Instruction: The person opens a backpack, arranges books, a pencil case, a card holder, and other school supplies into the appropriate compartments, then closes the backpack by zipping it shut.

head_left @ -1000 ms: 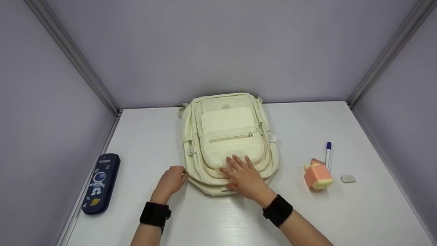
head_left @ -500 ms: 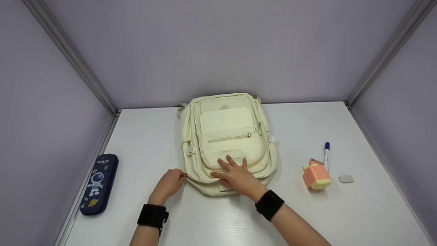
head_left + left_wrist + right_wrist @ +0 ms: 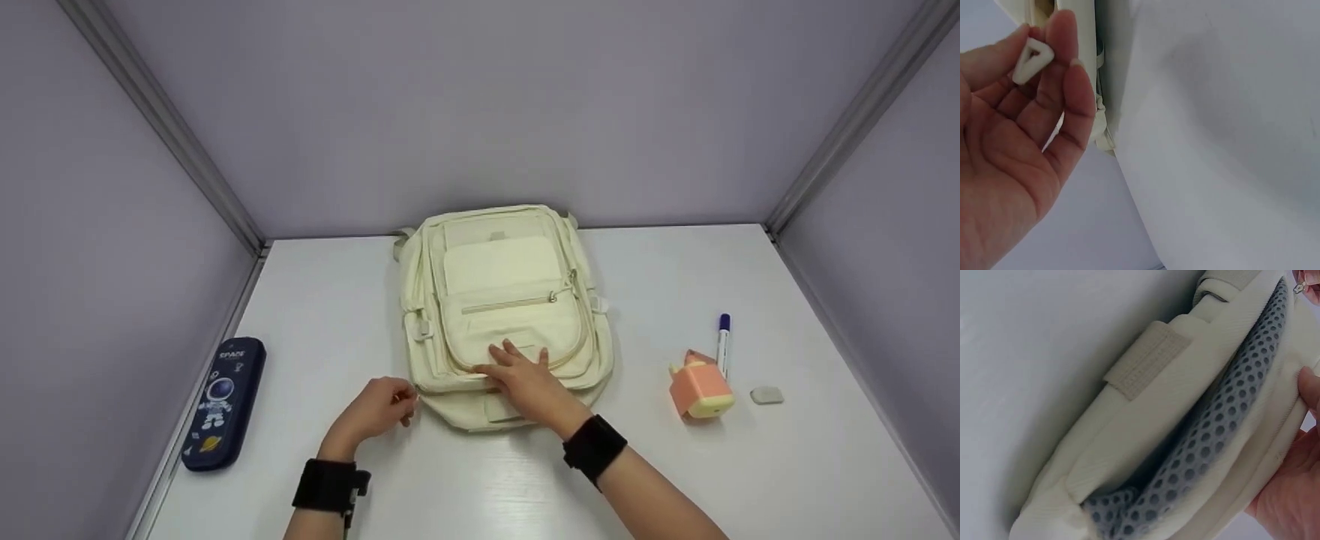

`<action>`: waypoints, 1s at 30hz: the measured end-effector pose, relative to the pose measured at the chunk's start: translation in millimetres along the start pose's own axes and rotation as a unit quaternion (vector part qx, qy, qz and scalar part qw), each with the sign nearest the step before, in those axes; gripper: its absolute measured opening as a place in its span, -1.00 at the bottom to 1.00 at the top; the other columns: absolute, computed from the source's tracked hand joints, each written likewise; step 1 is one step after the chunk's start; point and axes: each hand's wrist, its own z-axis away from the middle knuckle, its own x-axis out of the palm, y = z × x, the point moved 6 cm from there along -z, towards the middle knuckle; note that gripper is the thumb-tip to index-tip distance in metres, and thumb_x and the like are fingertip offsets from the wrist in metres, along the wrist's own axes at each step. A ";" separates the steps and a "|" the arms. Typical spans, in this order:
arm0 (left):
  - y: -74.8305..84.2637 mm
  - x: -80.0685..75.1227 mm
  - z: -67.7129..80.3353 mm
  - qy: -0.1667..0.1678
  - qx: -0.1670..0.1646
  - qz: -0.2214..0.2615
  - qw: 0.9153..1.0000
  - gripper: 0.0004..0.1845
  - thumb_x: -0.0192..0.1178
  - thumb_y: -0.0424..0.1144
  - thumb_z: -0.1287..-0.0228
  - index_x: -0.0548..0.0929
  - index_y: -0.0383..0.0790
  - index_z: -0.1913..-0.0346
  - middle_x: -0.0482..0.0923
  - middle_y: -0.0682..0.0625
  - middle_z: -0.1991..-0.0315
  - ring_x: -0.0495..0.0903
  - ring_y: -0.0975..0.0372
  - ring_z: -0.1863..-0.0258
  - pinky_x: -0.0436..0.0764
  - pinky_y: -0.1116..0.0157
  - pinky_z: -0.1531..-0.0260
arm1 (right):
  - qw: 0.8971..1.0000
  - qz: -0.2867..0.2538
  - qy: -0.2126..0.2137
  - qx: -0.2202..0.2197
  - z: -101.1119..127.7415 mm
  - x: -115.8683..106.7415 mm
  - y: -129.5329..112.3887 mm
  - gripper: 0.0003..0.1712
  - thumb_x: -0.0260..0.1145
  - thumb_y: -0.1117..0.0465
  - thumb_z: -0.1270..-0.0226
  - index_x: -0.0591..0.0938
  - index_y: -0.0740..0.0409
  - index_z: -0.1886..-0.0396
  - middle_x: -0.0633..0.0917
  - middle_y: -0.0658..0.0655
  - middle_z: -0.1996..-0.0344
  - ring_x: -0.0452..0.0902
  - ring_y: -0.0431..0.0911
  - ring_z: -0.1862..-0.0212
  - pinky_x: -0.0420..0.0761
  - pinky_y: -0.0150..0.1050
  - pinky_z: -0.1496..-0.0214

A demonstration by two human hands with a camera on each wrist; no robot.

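Left wrist view shows your left hand (image 3: 1010,140) pinching the white zipper pull (image 3: 1030,58) between curled fingertips; your right hand (image 3: 529,379) presses flat, fingers straight, on the cream backpack (image 3: 499,300).

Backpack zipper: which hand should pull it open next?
Probably the left hand. It already pinches the white zipper pull at the backpack's near left corner. The right hand lies flat on the front pocket, well placed to steady the bag.

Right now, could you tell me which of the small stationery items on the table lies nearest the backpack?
The orange sharpener, right of the backpack; pen and eraser lie farther.
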 end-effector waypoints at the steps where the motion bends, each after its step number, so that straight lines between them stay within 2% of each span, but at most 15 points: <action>1: 2.3 2.7 0.4 -0.013 0.011 0.007 1.000 -0.84 0.14 -0.38 -0.42 0.65 -0.38 0.32 0.59 -0.05 0.52 0.63 0.00 0.48 0.44 0.29 0.54 | 1.000 -0.006 0.000 0.005 -0.1 -0.6 0.4 -0.61 0.07 0.00 -0.52 0.58 -0.23 -0.26 0.34 0.19 -0.41 0.06 0.14 -0.48 -0.09 0.62 -0.14; 5: 10.6 12.1 0.4 -0.048 0.043 0.031 0.997 -0.86 0.18 -0.38 -0.39 0.68 -0.37 0.31 0.64 -0.04 0.50 0.64 -0.01 0.44 0.41 0.34 0.54 | 1.000 -0.018 0.005 0.014 -0.4 -2.9 1.2 -0.64 0.09 0.04 -0.52 0.61 -0.19 -0.22 0.35 0.20 -0.40 0.07 0.13 -0.48 -0.10 0.62 -0.13; 12: 30.5 32.5 -6.9 -0.072 0.068 0.036 0.994 -0.88 0.22 -0.40 -0.34 0.69 -0.36 0.35 0.66 0.00 0.51 0.63 0.17 0.48 0.48 0.34 0.50 | 1.000 -0.010 0.014 0.010 1.4 -1.6 4.3 -0.63 0.11 0.01 -0.49 0.62 -0.17 -0.20 0.36 0.21 -0.39 0.08 0.17 -0.47 -0.10 0.63 -0.12; 15: 39.3 43.2 -9.5 -0.073 0.072 0.042 0.994 -0.86 0.21 -0.40 -0.34 0.69 -0.34 0.38 0.65 0.00 0.54 0.64 0.13 0.51 0.46 0.37 0.54 | 1.000 -0.006 0.018 0.008 3.1 -1.4 5.2 -0.63 0.12 -0.01 -0.48 0.62 -0.18 -0.20 0.36 0.20 -0.39 0.08 0.17 -0.47 -0.10 0.63 -0.12; 20: 52.5 58.6 -10.7 -0.053 0.078 0.036 0.995 -0.84 0.18 -0.41 -0.35 0.68 -0.33 0.40 0.62 0.00 0.60 0.62 0.13 0.58 0.43 0.41 0.61 | 0.999 0.008 0.032 -0.007 8.4 -2.7 5.9 -0.64 0.12 -0.01 -0.49 0.62 -0.18 -0.19 0.38 0.17 -0.39 0.12 0.14 -0.46 -0.07 0.62 -0.12; 25: 60.1 62.9 -8.2 -0.004 0.062 -0.017 0.998 -0.80 0.19 -0.38 -0.36 0.65 -0.27 0.46 0.54 0.09 0.68 0.45 0.37 0.71 0.37 0.41 0.68 | 0.996 0.025 0.066 -0.045 17.7 -4.5 1.6 -0.63 0.21 0.05 -0.46 0.61 -0.13 -0.21 0.43 0.21 -0.34 0.19 0.19 -0.43 -0.02 0.58 -0.16; 28: 64.8 59.7 -4.6 0.036 0.050 -0.035 0.998 -0.78 0.19 -0.38 -0.34 0.65 -0.26 0.50 0.48 0.15 0.71 0.43 0.38 0.73 0.40 0.38 0.70 | 0.987 0.055 0.112 -0.098 24.5 -6.6 -10.7 -0.54 0.40 0.15 -0.31 0.59 -0.04 -0.20 0.49 0.23 -0.24 0.30 0.18 -0.36 0.10 0.44 -0.26; 30: 67.6 57.2 -2.0 0.061 0.039 -0.032 0.997 -0.78 0.20 -0.40 -0.31 0.65 -0.27 0.52 0.46 0.16 0.72 0.44 0.37 0.73 0.43 0.37 0.70 | 0.976 0.081 0.150 -0.137 28.4 -7.7 -22.9 -0.49 0.51 0.22 -0.17 0.61 0.01 -0.14 0.54 0.19 -0.08 0.43 0.10 -0.20 0.27 0.23 -0.30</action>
